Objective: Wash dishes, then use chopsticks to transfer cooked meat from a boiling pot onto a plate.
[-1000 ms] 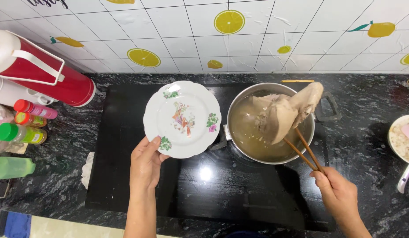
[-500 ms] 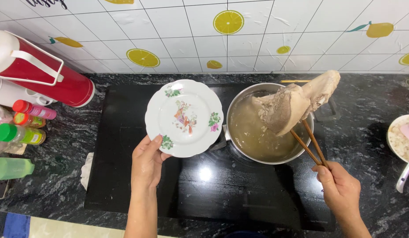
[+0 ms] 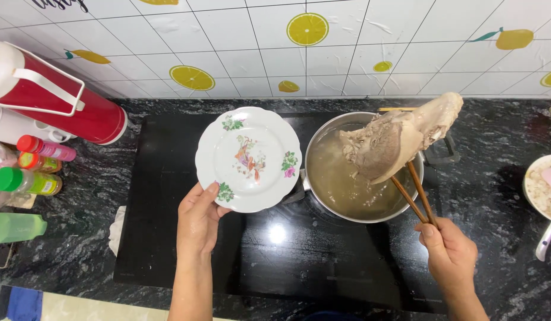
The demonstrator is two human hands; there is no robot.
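Single head-mounted view: looks steeply down from close above onto the surface (image 3: 501, 196), facing the tiled wall (image 3: 347, 53).

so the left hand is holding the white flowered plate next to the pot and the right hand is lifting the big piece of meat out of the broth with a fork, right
Not quite: the right hand lifts the piece of meat with a pair of wooden chopsticks, not a fork, as the head view shows. The rest holds: the left hand holds the white flowered plate beside the pot of broth.
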